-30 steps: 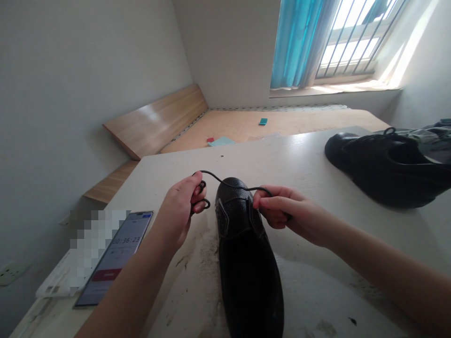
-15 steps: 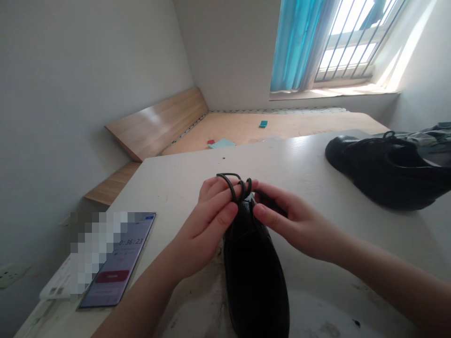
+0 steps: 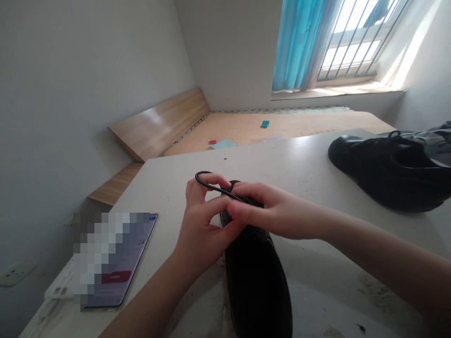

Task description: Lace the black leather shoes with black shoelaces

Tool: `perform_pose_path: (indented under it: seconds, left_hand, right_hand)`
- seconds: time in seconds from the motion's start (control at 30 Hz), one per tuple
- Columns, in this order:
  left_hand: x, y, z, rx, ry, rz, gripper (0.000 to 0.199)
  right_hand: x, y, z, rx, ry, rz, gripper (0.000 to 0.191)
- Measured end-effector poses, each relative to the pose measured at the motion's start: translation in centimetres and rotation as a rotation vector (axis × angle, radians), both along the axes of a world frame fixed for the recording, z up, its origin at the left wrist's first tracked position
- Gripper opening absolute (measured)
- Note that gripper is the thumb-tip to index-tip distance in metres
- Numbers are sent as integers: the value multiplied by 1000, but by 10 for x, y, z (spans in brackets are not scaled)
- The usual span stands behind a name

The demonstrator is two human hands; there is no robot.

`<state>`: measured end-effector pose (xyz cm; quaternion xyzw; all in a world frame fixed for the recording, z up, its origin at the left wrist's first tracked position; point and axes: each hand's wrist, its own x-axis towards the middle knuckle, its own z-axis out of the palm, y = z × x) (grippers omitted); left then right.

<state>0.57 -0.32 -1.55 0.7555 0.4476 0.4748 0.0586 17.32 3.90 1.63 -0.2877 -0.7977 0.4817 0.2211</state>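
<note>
A black shoe [image 3: 259,281] lies on the white table with its toe toward me. Over its upper part, both hands work close together on a black shoelace [image 3: 211,186]. One loop of the lace runs around the bent fingers of my left hand [image 3: 206,220], whose thumb presses down near the shoe's tongue. My right hand [image 3: 264,206] pinches the lace between thumb and fingers, its thumb crossing close to the left one. The fingers hide most of the lacing and the knot area.
Another black shoe [image 3: 391,169] stands on the table [image 3: 169,178] at the right, beside some cloth. A phone [image 3: 130,267] lies at the left. Beyond the table is a bed [image 3: 299,123] with small packets on it, below a barred window.
My right hand has moved left across the shoe to meet my left hand. The several lace coils by the left fingers are now one wider loop, stretched to the left.
</note>
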Motion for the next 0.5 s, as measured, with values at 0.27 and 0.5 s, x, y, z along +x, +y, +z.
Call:
perform_pose_path:
  seconds: [0.27,0.5]
  left_hand:
    - [-3,3,2,-149,-132,-117,17]
    - [-11,-3,14,-411,53,-274,42]
  right_hand:
    - [15,36,4,330,-312,-213,58]
    - [48,79,-13,345,-899,-289,47]
